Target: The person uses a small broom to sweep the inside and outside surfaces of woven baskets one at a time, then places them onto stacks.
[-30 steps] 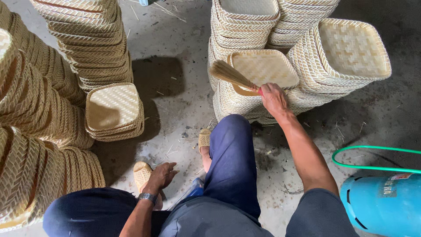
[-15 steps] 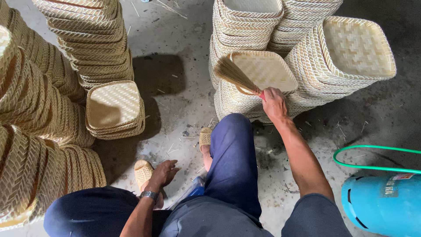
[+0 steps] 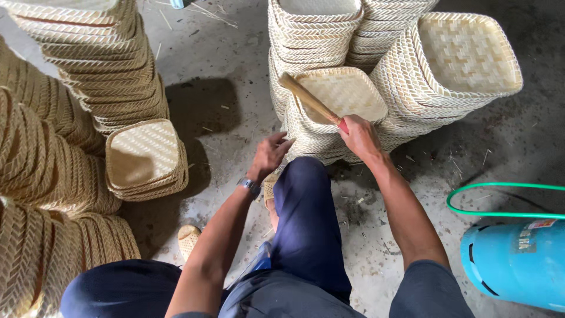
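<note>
Now a wooden stick (image 3: 309, 99) is gripped by the right hand (image 3: 360, 136) over the woven tray (image 3: 341, 94) at twelve o'clock; the left hand (image 3: 268, 155), fingers loose, is held beside the stack; short, steady strokes are best.

pale label (image 3: 537, 237), blue gas cylinder (image 3: 518, 265), lower right

A worker wore dark navy trousers (image 3: 309, 235) and short dark blue sleeves (image 3: 432, 288), both forearms bare. A dark wristwatch (image 3: 250, 187) circled the left wrist, and woven, straw-coloured sandals (image 3: 189, 238) covered the feet.
</note>
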